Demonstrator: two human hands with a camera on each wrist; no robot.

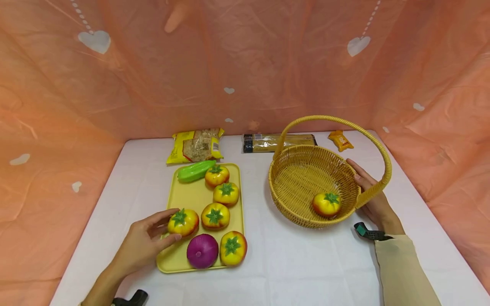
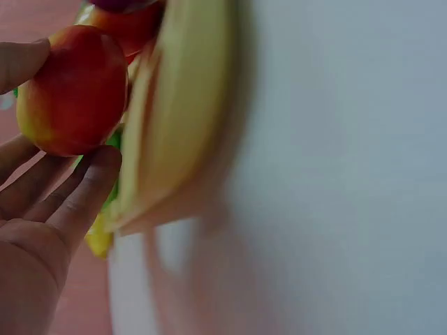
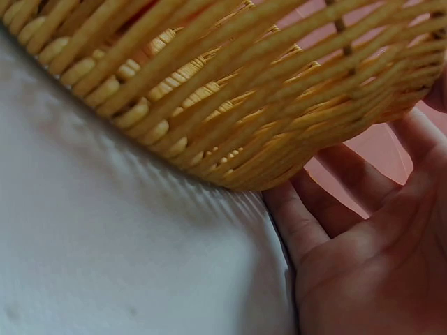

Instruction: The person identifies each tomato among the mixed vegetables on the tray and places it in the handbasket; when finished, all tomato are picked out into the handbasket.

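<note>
In the head view my left hand (image 1: 143,240) pinches a toy tomato (image 1: 183,222), yellow and red with a green star-shaped top, between thumb and fingers over the left side of a yellow tray (image 1: 176,265). The left wrist view shows the red underside of this tomato (image 2: 78,91). Several similar tomatoes (image 1: 215,216), a purple onion (image 1: 202,251) and a light green vegetable (image 1: 196,171) lie on the tray. My right hand (image 1: 377,206) touches the outer right side of a wicker basket (image 1: 294,214), fingers fairly straight against the weave. One tomato (image 1: 326,205) sits inside the basket.
Behind the tray lies a yellow snack bag (image 1: 197,145). A long clear packet with black ends (image 1: 264,143) is behind the basket, with a small orange packet (image 1: 340,140) to its right. The basket's tall handle (image 1: 325,118) arches upward. An orange curtain (image 1: 245,63) surrounds the white table.
</note>
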